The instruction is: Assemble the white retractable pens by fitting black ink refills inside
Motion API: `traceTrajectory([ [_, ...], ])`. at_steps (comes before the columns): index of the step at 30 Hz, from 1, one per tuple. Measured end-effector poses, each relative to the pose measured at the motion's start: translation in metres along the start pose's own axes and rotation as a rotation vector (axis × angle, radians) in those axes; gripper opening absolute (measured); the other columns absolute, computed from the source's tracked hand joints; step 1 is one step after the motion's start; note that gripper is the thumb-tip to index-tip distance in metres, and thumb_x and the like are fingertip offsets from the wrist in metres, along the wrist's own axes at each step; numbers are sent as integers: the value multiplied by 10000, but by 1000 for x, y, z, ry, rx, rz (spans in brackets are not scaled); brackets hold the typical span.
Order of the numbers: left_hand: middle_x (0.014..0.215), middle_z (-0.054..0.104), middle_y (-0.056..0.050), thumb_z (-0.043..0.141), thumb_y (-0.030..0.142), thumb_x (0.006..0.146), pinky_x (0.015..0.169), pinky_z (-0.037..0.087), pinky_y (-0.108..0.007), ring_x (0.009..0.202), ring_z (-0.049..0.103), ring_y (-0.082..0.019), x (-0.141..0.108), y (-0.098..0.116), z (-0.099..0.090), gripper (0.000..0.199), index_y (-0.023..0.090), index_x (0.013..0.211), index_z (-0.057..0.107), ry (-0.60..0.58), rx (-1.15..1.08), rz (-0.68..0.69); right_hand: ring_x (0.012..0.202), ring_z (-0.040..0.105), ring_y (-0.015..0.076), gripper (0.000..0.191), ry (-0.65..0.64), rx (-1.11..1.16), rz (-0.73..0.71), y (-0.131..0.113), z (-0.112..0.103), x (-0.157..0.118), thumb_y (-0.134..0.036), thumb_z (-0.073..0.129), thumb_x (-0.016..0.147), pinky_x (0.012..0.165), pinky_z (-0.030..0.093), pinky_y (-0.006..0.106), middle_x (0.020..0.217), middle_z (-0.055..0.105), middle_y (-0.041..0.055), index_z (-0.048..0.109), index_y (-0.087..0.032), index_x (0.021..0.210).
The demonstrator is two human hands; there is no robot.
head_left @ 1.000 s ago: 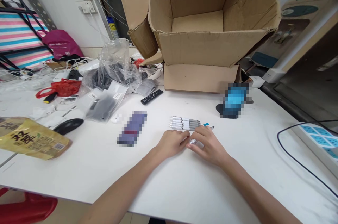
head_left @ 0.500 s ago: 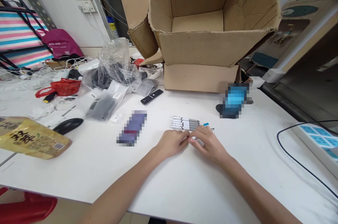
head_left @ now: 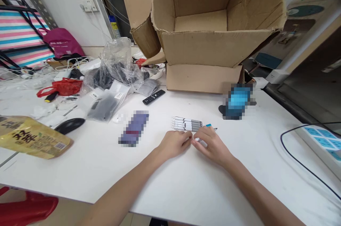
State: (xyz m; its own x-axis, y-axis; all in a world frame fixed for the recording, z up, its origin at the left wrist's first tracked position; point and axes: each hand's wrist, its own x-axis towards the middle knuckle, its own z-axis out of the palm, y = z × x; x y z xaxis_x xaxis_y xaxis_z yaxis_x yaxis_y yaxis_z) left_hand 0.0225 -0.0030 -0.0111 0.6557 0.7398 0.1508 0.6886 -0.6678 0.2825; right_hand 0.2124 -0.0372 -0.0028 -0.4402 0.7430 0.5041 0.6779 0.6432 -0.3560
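The white desk (head_left: 160, 190) carries a row of pens (head_left: 187, 124) just beyond the fingers (head_left: 185, 137) — a black remote (head_left: 153, 97) lies farther off, a large open cardboard box (head_left: 204, 78) behind. Left of the fingers lies a yellow pouch (head_left: 34, 139) — right of them, a white power strip (head_left: 321, 140).

From where I stand, the left hand (head_left: 174, 144) and right hand (head_left: 211, 144) are bare and slim-fingered. Behind each hand, a narrow wrist widens into an uncovered, smooth-contoured part: left forearm (head_left: 133, 179), right forearm (head_left: 253, 183). Nearer the body than both hands, a small black patch (head_left: 158, 222) shows (clothing or footwear, unclear).
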Motion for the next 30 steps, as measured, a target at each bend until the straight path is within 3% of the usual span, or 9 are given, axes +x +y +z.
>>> traceTrajectory([
  [30, 824, 721, 24, 417, 333, 926, 559, 397, -248, 701, 660, -162, 1, 1, -2, 189, 263, 1005, 574, -49, 11, -9, 711, 511, 167, 168, -68, -19, 26, -4, 2, -1, -256, 519, 896, 703, 336, 329, 722, 585, 11, 547, -202, 739],
])
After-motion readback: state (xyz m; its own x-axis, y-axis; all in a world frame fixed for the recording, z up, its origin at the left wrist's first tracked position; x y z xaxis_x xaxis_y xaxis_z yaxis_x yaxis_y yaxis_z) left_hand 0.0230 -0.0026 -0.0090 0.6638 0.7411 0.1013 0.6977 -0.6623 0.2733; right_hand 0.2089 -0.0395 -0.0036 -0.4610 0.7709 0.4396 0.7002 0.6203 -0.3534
